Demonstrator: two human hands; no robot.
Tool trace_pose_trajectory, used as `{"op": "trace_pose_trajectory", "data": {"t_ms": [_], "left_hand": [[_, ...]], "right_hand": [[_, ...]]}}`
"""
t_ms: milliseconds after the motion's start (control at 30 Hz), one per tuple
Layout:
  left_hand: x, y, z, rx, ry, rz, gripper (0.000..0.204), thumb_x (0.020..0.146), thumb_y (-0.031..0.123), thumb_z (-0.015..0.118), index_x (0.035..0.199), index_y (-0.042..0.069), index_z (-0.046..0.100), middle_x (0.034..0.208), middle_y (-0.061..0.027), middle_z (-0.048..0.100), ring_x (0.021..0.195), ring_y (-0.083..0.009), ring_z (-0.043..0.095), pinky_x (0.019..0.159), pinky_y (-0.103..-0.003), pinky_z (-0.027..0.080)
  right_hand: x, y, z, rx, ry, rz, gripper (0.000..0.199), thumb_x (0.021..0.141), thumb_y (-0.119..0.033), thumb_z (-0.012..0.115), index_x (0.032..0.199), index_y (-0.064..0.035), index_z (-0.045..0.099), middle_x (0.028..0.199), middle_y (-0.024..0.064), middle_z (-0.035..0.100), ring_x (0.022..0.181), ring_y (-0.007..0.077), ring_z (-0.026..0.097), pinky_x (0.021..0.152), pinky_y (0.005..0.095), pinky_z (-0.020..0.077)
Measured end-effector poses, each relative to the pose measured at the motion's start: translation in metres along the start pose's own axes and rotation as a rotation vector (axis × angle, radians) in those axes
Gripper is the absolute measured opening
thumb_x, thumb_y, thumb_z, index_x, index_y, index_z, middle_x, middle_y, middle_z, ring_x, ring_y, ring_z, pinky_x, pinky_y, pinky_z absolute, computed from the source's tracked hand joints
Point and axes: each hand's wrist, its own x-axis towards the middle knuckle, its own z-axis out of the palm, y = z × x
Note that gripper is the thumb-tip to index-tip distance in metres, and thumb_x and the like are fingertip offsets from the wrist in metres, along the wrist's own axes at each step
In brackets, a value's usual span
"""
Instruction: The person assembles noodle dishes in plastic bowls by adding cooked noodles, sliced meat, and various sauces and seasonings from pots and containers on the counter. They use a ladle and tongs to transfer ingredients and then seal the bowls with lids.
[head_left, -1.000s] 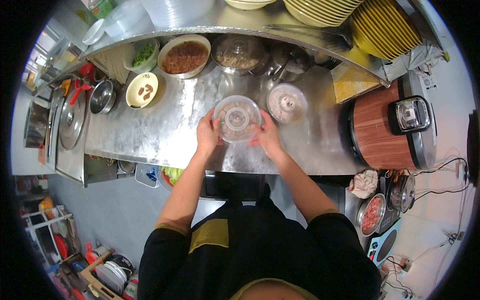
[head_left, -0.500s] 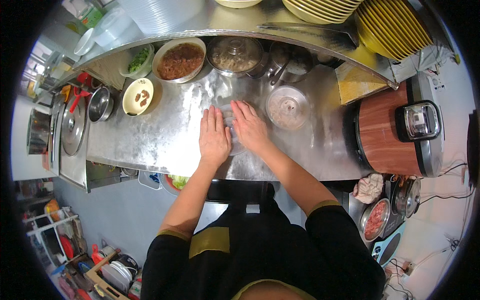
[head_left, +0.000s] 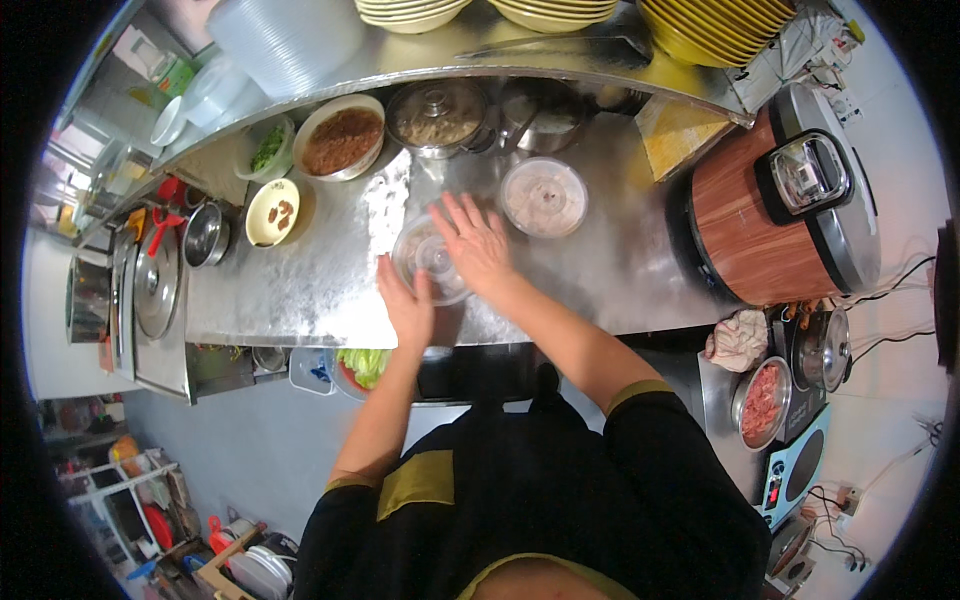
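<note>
A round clear plastic tub with a lid (head_left: 415,245) stands on the steel counter in front of me. My right hand (head_left: 478,247) lies on the right part of its lid, fingers stretched and spread. At the tub's near left edge is my left hand (head_left: 408,308), its thumb apart from the fingers, holding nothing. Both hands partly cover the tub, so its contents are hard to make out. Just to the right and farther back stands a second round lidded tub (head_left: 544,197) with pale pinkish contents.
Along the back of the steel counter (head_left: 290,285) stand a bowl of brown food (head_left: 343,142), a lidded pot (head_left: 436,112) and a bowl of greens (head_left: 266,148). A yellow bowl (head_left: 272,212) sits left. A large rice cooker (head_left: 745,205) takes up the right end. A shelf edge overhangs the back.
My hands, side by side on the tub before, have moved apart. The left has slid back toward me to the rim, showing more of the lid; the right's fingers have spread. The view has shifted.
</note>
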Motion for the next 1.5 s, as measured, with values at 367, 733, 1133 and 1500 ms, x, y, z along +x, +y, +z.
{"op": "trace_pose_trajectory", "data": {"t_ms": [367,733,1133,1500], "left_hand": [[0.015,0.014,-0.004,0.327,-0.205,0.263,0.061,0.085,0.018,0.049,0.138,-0.004,0.028,0.145,-0.0223,0.025,0.136,-0.0383,0.02,0.107,-0.052,0.022],[0.013,0.005,-0.01,-0.414,-0.111,-0.379,0.035,0.088,0.014,0.057,0.116,-0.006,0.051,0.094,-0.016,0.052,0.068,-0.0239,0.061,0.054,-0.034,0.052],[0.065,0.013,0.018,-0.645,-0.273,-0.547,0.056,0.093,0.048,0.042,0.135,0.011,0.04,0.114,-0.0144,0.055,0.082,-0.0245,0.062,0.053,-0.031,0.055],[0.08,-0.042,0.034,-0.239,-0.091,-0.285,0.068,0.082,0.022,0.07,0.136,0.009,0.033,0.102,-0.0164,0.058,0.077,-0.026,0.061,0.06,-0.037,0.053]], "right_hand": [[-0.012,-0.001,0.009,0.181,-0.071,0.069,0.054,0.08,-0.011,0.055,0.133,-0.0111,0.043,0.137,0.0041,0.039,0.118,0.0263,0.042,0.09,0.042,0.0444],[-0.035,0.025,-0.011,0.44,-0.165,0.547,0.028,0.083,-0.023,0.061,0.099,0.0002,0.059,0.096,0.0216,0.061,0.092,0.0379,0.059,0.08,0.045,0.0477],[-0.029,0.053,0.017,0.932,0.346,0.683,0.028,0.081,-0.018,0.063,0.101,-0.004,0.051,0.092,0.0129,0.062,0.084,0.0233,0.059,0.072,0.0373,0.0466],[-0.31,0.075,-0.138,1.066,0.759,1.049,0.028,0.09,-0.016,0.055,0.116,-0.0101,0.047,0.075,0.0001,0.058,0.058,0.007,0.053,0.046,0.0227,0.0433]]}}
